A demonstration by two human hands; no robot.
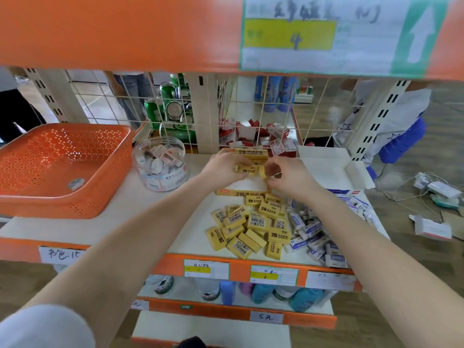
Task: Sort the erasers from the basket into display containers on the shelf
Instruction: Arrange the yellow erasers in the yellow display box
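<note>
Gripping small yellow paper-sleeved erasers [248,170] over the open yellow cardboard display box [238,193] on the white shelf [195,234], left hand [226,167] and right hand [286,177] curl their fingers narrowly round them, long axes crosswise, with the loose yellow eraser pile [251,227] just behind, nearer the right hand.

One orange basket [62,172] sits at the left, with one eraser [76,184] in it. One clear jar [160,164]. One yellow box [238,193]. About twenty loose yellow erasers [251,227]. The white erasers [311,232] are too jumbled to count.
</note>
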